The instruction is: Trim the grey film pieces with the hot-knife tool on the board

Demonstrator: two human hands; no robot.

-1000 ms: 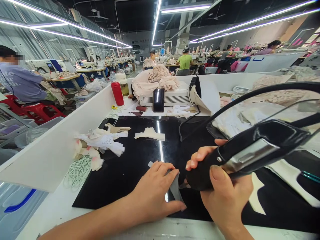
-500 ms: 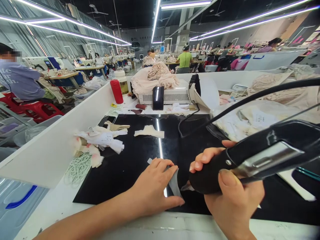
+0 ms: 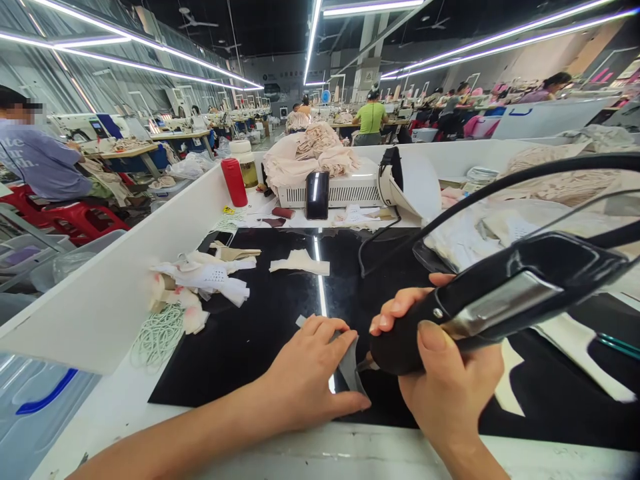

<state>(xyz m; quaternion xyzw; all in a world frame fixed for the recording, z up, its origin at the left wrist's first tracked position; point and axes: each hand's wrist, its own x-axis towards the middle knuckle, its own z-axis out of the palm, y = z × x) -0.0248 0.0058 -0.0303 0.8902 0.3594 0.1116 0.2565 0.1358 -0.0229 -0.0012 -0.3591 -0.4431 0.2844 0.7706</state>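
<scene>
My left hand (image 3: 310, 380) lies on the black mat (image 3: 250, 333) near the front edge, fingers pressed on a small grey fabric piece (image 3: 350, 367) and pinching its edge. My right hand (image 3: 445, 380) is wrapped round a black hand-held tool with a metal strip (image 3: 500, 300). Its rounded black nose sits just right of the fabric piece, touching or nearly touching it. A thick black cable (image 3: 500, 190) arcs from the tool toward the right.
Cream fabric cut pieces (image 3: 205, 280) and one more (image 3: 300, 263) lie on the mat. A white machine box (image 3: 340, 190), a red bottle (image 3: 234, 183), a white divider wall (image 3: 125, 293) at left, piled fabric at right. Other workers sit at tables beyond.
My right hand with the tool dipped and drew right, then came back up and left against the fabric piece. My left hand stays pressed on the piece.
</scene>
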